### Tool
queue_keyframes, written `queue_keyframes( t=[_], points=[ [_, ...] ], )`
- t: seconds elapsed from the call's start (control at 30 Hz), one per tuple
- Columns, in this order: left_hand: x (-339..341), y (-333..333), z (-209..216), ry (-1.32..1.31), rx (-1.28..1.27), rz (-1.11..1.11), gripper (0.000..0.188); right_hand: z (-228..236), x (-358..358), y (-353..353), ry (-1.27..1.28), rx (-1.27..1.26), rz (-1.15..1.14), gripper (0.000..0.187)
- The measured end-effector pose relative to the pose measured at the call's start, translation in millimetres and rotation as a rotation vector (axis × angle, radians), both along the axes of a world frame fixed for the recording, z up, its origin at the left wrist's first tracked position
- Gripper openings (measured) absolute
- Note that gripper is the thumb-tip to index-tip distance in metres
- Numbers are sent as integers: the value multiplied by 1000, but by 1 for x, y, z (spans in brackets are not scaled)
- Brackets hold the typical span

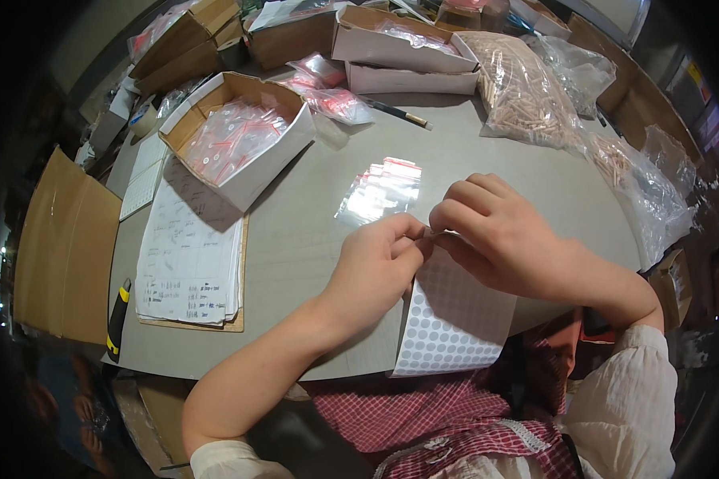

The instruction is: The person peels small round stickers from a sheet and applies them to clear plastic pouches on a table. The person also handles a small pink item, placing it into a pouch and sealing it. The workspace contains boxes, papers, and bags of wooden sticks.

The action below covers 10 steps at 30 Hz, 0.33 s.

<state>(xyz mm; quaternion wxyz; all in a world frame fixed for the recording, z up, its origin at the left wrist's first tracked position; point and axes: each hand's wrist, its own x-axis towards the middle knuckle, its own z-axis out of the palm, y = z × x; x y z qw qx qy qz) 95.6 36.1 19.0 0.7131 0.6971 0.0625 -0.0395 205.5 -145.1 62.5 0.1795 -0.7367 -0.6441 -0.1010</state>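
Note:
A white sheet of round grey dot stickers (455, 323) hangs over the table's near edge in front of me. At its upper left corner my left hand (383, 255) is closed, with thumb and index finger pinching that end of the sheet. My right hand (495, 231) is also closed, its fingertips meeting the left ones above the sheet. What lies between the right fingertips is too small and covered to make out. Just beyond my hands lies a fanned stack of small clear zip bags (385, 188) with red seal lines.
An open white box (272, 168) of filled zip bags stands left, over papers on a clipboard (188, 263). A yellow-black utility knife (118, 319) lies at the left edge. A pen (399, 113) and a bag of wooden dowels (527, 96) lie farther back.

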Motion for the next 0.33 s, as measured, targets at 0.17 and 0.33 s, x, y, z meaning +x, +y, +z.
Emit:
queue_keyframes(
  t=[0.17,0.33],
  points=[
    [4,-1,-13,-50,-52,12,11,8,10,9,99,82,53,22],
    [-5,1,1,7,243,-76,12,-7,42,23,515,-172,39,17]
  ],
)
